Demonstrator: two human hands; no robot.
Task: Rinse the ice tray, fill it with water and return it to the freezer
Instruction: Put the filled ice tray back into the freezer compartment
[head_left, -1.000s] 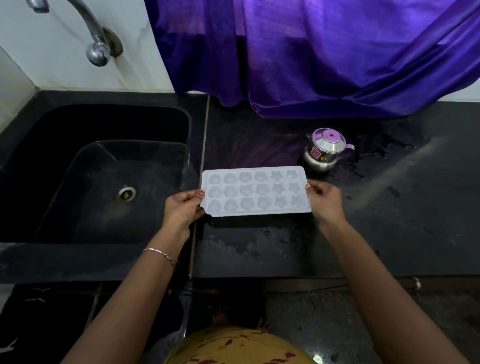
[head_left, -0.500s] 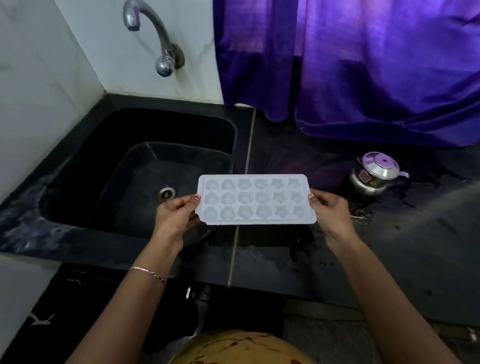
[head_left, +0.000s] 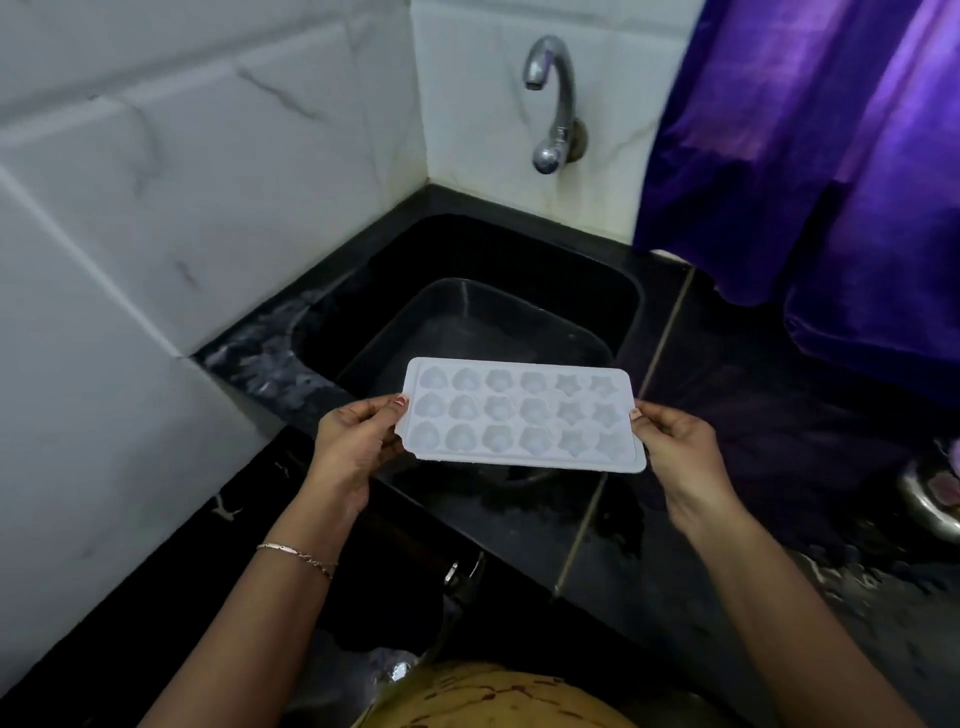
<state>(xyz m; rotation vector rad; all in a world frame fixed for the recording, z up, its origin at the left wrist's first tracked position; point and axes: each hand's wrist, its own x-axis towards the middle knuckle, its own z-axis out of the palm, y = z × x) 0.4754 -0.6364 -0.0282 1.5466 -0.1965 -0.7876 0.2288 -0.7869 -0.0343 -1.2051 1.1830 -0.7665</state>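
Over black sink (head_left: 363, 291), ice tray (head_left: 522, 415) level, seemingly empty; left hand (head_left: 358, 436), right hand (head_left: 680, 441) pinch ends.

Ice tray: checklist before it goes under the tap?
1. Both ends held: ok. The left hand and right hand grip the short ends of the ice tray.
2. Cavities face up: ok.
3. Tray above the sink: ok, though its right end reaches the counter seam.
4. Tray beneath the tap spout: not ok. The spout sits further back.
5. Water running: not ok. No stream is visible.
6. Cavities empty: cannot tell.
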